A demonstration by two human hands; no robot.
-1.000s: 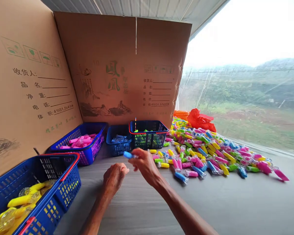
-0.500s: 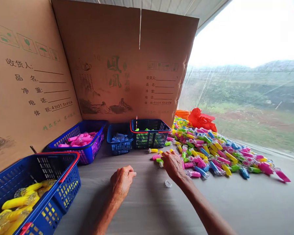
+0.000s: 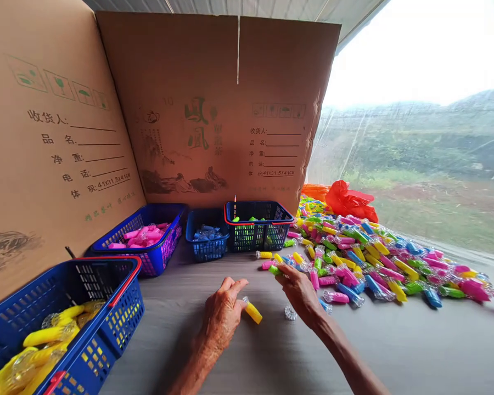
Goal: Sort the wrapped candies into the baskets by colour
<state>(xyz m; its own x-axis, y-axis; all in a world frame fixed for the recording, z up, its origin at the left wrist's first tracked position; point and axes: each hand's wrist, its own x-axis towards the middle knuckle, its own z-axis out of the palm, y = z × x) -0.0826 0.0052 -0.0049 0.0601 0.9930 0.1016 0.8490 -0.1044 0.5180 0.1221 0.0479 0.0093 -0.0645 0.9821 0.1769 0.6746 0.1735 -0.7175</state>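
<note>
My left hand (image 3: 223, 311) is just above the grey table, its index finger stretched out to the right. Beneath its fingers a small yellow plastic tube with a clear faceted end (image 3: 253, 312) slants out, the clear end against the fingers. At the left edge of a big heap of similar tubes (image 3: 354, 263), my right hand (image 3: 297, 286) has its fingers closed on a green tube (image 3: 274, 270), whose far end is covered by the fingers. Between the hands, near my right wrist, lies a loose clear faceted piece (image 3: 290, 313).
A blue basket (image 3: 119, 307) of yellow tubes is at front left. Behind stand a basket with pink ones (image 3: 160, 260), a smaller blue one (image 3: 208, 249) and a basket with green ones (image 3: 259, 233). Cardboard walls (image 3: 214, 66) rise behind; red plastic bags (image 3: 349, 201) lie on the heap.
A yellow tube now shows at my left hand, whose fingers have loosened and spread somewhat. My right hand has drawn slightly nearer, its fingers on the green tube. The view has shifted slightly.
</note>
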